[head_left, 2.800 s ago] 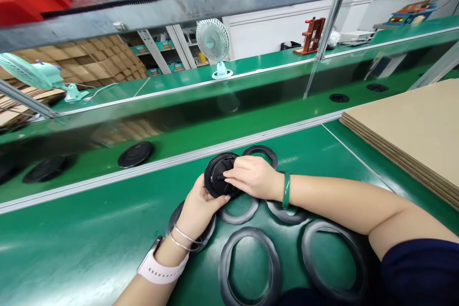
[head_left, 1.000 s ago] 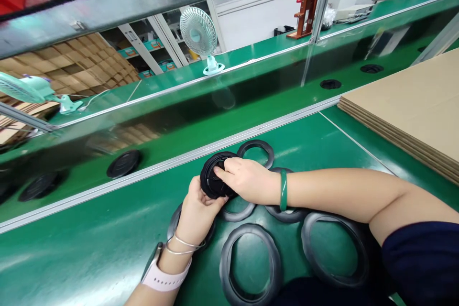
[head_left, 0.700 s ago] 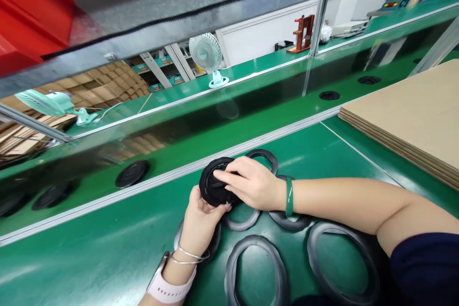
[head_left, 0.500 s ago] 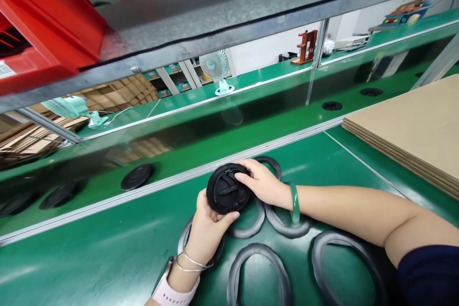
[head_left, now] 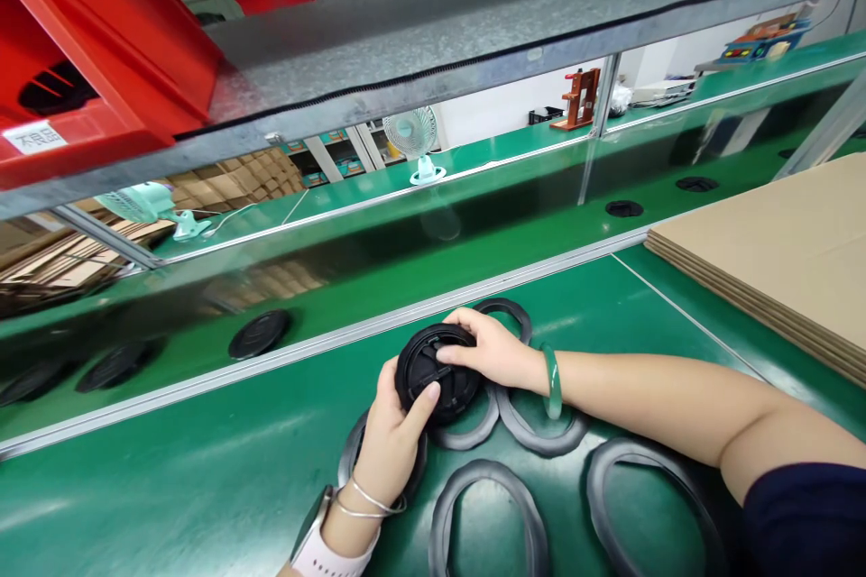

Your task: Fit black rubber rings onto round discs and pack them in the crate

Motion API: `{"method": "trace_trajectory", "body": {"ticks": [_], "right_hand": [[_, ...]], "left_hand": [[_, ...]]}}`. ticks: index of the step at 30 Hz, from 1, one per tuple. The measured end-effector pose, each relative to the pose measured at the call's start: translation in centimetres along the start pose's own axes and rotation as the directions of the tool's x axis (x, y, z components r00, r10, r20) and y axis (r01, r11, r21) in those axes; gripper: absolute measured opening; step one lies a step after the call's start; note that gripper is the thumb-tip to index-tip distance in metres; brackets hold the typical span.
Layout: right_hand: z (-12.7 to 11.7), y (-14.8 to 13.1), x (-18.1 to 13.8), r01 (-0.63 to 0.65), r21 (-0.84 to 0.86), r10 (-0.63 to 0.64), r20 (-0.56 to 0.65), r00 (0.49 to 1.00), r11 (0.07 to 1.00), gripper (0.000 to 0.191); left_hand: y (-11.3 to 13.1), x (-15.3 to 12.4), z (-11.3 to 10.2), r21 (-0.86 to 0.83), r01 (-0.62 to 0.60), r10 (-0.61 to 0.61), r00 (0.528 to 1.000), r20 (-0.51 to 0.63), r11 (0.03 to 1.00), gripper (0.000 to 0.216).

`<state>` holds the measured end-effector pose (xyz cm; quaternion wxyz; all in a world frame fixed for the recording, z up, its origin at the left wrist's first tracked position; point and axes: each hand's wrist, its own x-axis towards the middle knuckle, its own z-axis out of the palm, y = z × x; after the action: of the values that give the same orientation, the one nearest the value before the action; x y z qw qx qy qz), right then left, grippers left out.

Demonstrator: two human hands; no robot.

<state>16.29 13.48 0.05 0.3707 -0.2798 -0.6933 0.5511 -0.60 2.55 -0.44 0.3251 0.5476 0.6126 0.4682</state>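
Note:
Both hands hold a round black plastic disc just above the green bench. My left hand grips its lower left rim, thumb pressed on the face. My right hand curls over its upper right rim, fingertips on the edge. Several black rubber rings lie flat under and around the hands, one nearest me, another to its right.
A conveyor belt runs beyond a metal rail, carrying black discs. A stack of cardboard sheets lies at the right. Red bins sit on a shelf overhead. Small fans stand on the far bench.
The disc stays in both hands. My right hand slid from the disc's face to its upper right rim, and my left thumb came onto the face. The camera tilted upward.

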Motion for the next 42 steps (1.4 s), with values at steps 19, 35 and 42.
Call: {"method": "trace_trajectory", "body": {"ticks": [19,35,42], "right_hand": [[0.3,-0.8,-0.9,0.001,-0.046,0.001,0.055,0.998,0.999,0.042],[-13.5,3.8,6.2,0.023,-0.833,-0.317,-0.185,0.93,0.552,0.039],[-17.2,9.9,7.2,-0.139,-0.937,0.042,-0.133,0.99,0.322,0.063]], "left_hand": [[-0.2,0.1,-0.5,0.084,0.004,-0.004,1.0,-0.004,0.996,0.039],[1.8,2.3,-4.3,0.215,0.096,-0.059,0.984,-0.171,0.972,0.032],[4.1,0.6,-5.0,0.769,0.021,-0.33,0.911,0.249,0.639,0.049]]}}
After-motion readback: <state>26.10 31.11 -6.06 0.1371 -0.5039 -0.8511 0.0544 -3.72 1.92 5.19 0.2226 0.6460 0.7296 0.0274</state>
